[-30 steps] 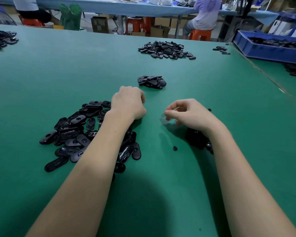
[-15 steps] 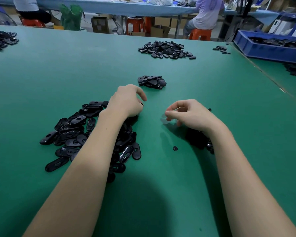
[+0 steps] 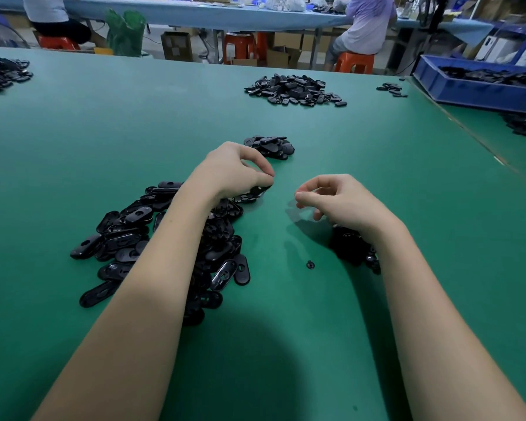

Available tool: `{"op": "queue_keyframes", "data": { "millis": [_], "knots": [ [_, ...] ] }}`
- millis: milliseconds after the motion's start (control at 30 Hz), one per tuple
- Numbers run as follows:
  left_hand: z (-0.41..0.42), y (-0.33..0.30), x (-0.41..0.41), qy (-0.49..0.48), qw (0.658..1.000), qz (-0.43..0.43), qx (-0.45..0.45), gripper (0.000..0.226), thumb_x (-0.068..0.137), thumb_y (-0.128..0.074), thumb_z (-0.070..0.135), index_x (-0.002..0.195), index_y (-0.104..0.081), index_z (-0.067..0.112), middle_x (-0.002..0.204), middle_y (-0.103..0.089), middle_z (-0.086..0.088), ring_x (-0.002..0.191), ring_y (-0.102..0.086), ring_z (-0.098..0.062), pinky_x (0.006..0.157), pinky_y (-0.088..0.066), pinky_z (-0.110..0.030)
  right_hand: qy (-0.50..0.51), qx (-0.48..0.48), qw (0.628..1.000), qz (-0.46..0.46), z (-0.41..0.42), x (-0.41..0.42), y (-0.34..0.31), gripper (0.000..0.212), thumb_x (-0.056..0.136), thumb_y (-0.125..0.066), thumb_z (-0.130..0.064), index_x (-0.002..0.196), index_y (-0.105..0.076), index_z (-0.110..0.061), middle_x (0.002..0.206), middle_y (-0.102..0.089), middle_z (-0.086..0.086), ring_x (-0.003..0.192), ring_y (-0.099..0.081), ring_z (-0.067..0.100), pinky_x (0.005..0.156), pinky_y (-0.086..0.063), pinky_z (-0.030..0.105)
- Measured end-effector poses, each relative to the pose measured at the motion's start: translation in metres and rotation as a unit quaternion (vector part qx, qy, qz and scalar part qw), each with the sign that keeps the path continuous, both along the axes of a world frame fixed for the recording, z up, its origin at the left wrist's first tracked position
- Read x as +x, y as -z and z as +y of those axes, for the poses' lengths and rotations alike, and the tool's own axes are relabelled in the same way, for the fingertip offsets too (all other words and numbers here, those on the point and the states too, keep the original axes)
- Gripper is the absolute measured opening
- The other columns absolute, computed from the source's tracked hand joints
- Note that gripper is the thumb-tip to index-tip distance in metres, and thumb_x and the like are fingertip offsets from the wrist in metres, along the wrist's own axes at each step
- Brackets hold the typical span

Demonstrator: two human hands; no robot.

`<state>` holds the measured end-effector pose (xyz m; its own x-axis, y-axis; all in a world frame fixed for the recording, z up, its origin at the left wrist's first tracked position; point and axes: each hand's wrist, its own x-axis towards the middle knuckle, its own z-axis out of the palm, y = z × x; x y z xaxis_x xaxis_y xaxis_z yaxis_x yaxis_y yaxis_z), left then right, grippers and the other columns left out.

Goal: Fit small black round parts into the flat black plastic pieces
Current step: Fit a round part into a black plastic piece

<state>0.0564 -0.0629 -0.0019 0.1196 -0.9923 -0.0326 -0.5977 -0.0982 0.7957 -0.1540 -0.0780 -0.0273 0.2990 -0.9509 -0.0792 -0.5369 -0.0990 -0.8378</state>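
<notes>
Black flat piece is pinched by left hand; right hand is curled, contents indiscernible.

The scene is being viewed by one head-worn camera, being aimed forward and down, close above the green desk.

Even overhead light, soft shadows beneath both forearms, wide-angle bending at edges.
</notes>
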Motion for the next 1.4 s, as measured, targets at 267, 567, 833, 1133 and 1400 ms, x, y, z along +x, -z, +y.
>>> {"op": "queue_keyframes", "data": {
  "millis": [267, 567, 833, 1133, 1400],
  "knots": [
    [0.0, 0.004, -0.018, 0.068, 0.972, 0.226, 0.019, 0.011, 0.091, -0.067, 0.004, 0.09, -0.073, 0.013, 0.081, -0.074, -0.012, 0.071, -0.067, -0.015, 0.074, -0.058, -0.02, -0.025, 0.059, 0.994, -0.091, 0.001, -0.005, -0.006, 0.022, 0.095, -0.069, -0.04, 0.107, -0.073, -0.022, 0.097, -0.079, -0.006, 0.063, -0.058, 0.006, 0.066, -0.043, 0.025],
    [0.001, 0.005, -0.021, 0.13, 0.916, 0.369, 0.086, 0.006, 0.093, -0.067, 0.004, 0.099, -0.068, 0.004, 0.093, -0.075, -0.015, 0.09, -0.074, -0.019, 0.083, -0.058, -0.022, -0.006, 0.064, 0.99, -0.125, -0.001, -0.019, -0.005, 0.014, 0.086, -0.082, -0.027, 0.098, -0.076, -0.022, 0.082, -0.068, -0.005, 0.06, -0.052, 0.009, 0.056, -0.04, 0.019],
    [-0.002, 0.018, -0.028, 0.078, 0.96, 0.258, 0.071, 0.016, 0.083, -0.07, -0.011, 0.086, -0.067, 0.004, 0.087, -0.068, -0.012, 0.075, -0.071, -0.017, 0.077, -0.059, -0.021, 0.056, -0.053, 0.98, 0.185, -0.006, -0.021, -0.013, 0.003, 0.084, -0.074, -0.034, 0.084, -0.074, -0.031, 0.085, -0.073, -0.016, 0.079, -0.066, 0.008, 0.07, -0.048, 0.026],
    [-0.004, 0.024, -0.028, 0.063, 0.98, 0.177, 0.066, 0.025, 0.082, -0.071, -0.006, 0.096, -0.071, 0.015, 0.09, -0.076, -0.003, 0.082, -0.07, -0.016, 0.094, -0.057, -0.032, 0.035, -0.013, 0.939, 0.343, -0.005, -0.032, -0.019, 0.006, 0.07, -0.079, -0.04, 0.075, -0.075, -0.041, 0.093, -0.074, -0.017, 0.096, -0.067, 0.013, 0.07, -0.046, 0.026],
    [-0.003, 0.026, -0.026, 0.063, 0.981, 0.174, 0.052, 0.032, 0.081, -0.072, -0.001, 0.101, -0.072, 0.024, 0.095, -0.074, -0.004, 0.085, -0.069, -0.016, 0.101, -0.053, -0.038, 0.018, 0.0, 0.948, 0.316, -0.004, -0.033, -0.02, 0.01, 0.068, -0.08, -0.04, 0.073, -0.075, -0.047, 0.089, -0.075, -0.015, 0.093, -0.069, 0.013, 0.083, -0.057, 0.031]
  ]
}}
